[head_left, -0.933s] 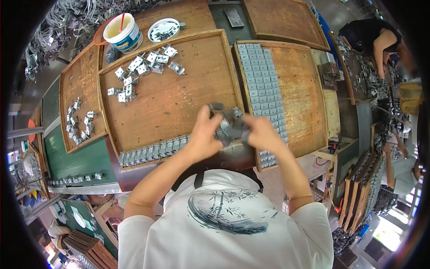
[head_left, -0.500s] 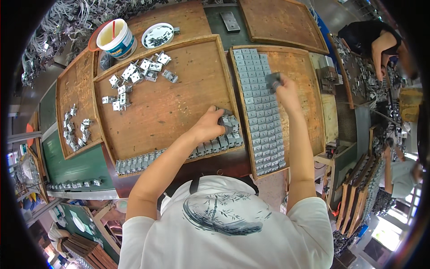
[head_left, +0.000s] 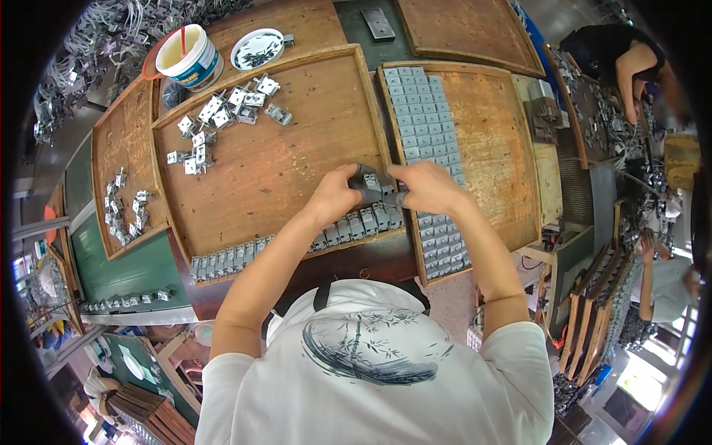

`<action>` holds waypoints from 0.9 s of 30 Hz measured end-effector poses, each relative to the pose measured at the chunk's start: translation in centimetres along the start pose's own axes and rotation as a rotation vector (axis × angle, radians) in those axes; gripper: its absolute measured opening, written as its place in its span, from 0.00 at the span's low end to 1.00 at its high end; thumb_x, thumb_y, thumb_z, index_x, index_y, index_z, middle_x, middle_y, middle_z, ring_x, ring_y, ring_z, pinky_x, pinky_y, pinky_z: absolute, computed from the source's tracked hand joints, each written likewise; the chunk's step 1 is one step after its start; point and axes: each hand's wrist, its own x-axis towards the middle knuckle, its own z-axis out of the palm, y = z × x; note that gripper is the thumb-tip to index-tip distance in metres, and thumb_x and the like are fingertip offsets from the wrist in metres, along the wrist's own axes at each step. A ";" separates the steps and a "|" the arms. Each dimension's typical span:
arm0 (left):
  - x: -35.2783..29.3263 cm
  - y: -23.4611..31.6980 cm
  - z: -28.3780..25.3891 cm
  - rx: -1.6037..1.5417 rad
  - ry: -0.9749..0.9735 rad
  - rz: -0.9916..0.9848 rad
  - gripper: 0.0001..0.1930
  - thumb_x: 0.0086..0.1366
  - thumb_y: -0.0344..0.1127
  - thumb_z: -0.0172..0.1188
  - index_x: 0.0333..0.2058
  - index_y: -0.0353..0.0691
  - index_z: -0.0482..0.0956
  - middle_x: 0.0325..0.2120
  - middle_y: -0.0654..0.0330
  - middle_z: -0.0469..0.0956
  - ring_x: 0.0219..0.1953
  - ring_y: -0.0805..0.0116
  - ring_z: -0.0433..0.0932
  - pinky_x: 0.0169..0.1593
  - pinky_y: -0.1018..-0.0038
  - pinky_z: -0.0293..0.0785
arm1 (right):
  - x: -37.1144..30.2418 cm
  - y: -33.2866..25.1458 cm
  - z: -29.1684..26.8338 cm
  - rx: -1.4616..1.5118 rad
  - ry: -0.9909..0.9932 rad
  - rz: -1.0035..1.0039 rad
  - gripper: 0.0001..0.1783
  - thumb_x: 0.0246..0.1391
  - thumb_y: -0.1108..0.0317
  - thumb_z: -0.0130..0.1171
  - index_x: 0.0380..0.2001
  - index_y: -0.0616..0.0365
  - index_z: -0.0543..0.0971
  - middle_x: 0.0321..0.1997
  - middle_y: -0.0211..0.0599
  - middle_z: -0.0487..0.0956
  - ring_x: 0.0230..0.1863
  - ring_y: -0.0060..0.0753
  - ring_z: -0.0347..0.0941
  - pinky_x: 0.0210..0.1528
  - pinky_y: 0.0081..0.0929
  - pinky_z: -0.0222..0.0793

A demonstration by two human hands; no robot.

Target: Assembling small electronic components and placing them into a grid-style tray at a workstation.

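My two hands meet above the right end of the large wooden tray (head_left: 274, 163). My left hand (head_left: 337, 194), dark coverings on its fingertips, is closed on a small grey metal housing (head_left: 370, 182). The fingers of my right hand (head_left: 429, 187) are pinched together against its right side; whatever they hold is mostly hidden. Along the tray's near edge stands a row of similar metal housings (head_left: 361, 222). Partly under my right hand and forearm, a second wooden tray (head_left: 493, 148) carries tight columns of flat grey metal pieces (head_left: 421, 111).
Loose silvery brackets (head_left: 245, 100) lie at the large tray's far left. Behind them stand a white bucket (head_left: 194, 67) with a red stick and a white dish (head_left: 256, 50) of small dark parts. A metal block (head_left: 378, 24) lies at the back. Another person (head_left: 623, 63) works at far right.
My right hand has come left and nearer, from the columns of grey pieces to my left hand. The left hand has shifted slightly left, still holding the housing.
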 end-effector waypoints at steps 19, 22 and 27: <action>-0.7 -0.9 1.6 0.267 0.153 0.245 0.27 0.53 0.22 0.62 0.54 0.39 0.74 0.38 0.55 0.69 0.39 0.60 0.73 0.43 0.72 0.72 | 1.0 4.9 -2.6 0.352 0.317 -0.004 0.14 0.49 0.63 0.65 0.39 0.56 0.81 0.25 0.41 0.80 0.30 0.30 0.78 0.33 0.30 0.72; -1.1 -0.8 0.8 0.295 0.100 0.263 0.30 0.52 0.20 0.61 0.57 0.39 0.71 0.40 0.54 0.67 0.39 0.60 0.74 0.42 0.70 0.73 | 4.3 12.8 -3.5 0.589 0.689 0.254 0.15 0.51 0.61 0.59 0.38 0.58 0.81 0.30 0.47 0.82 0.34 0.49 0.79 0.37 0.37 0.72; -3.1 1.4 0.0 0.428 0.169 0.193 0.28 0.49 0.26 0.61 0.53 0.37 0.69 0.44 0.48 0.67 0.45 0.42 0.72 0.48 0.57 0.73 | 10.7 20.1 -3.9 0.374 0.670 0.610 0.25 0.52 0.50 0.54 0.46 0.56 0.81 0.48 0.57 0.80 0.55 0.55 0.74 0.56 0.43 0.68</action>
